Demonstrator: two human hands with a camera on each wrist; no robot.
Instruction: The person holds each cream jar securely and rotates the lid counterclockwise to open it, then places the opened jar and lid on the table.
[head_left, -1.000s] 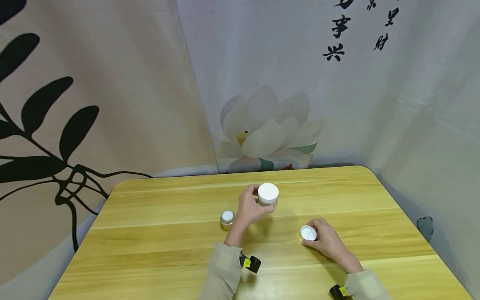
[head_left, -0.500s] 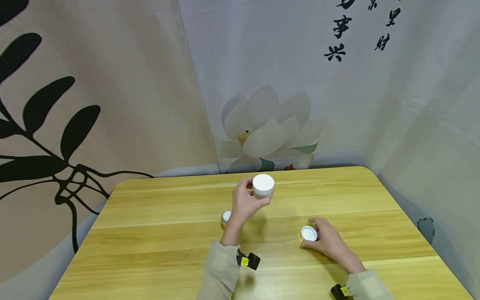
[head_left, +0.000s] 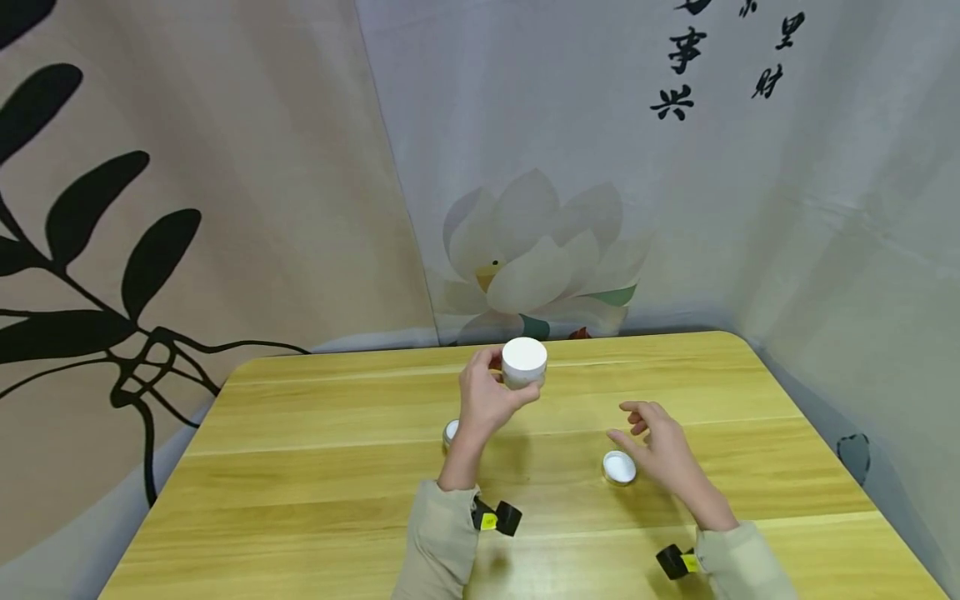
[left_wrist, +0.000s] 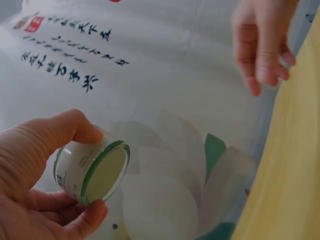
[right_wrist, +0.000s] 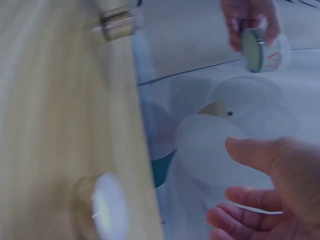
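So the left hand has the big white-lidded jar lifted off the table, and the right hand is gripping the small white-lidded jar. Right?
Not quite. The left hand does hold the big white-lidded jar off the table, but the right hand is open, fingers spread, beside the small white-lidded jar rather than gripping it. The head view shows this.

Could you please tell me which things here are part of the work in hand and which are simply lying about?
In hand:
large white-lidded jar, gripped by the left hand
small white-lidded jar, beside the open right hand

Lying about:
third small jar
wooden table
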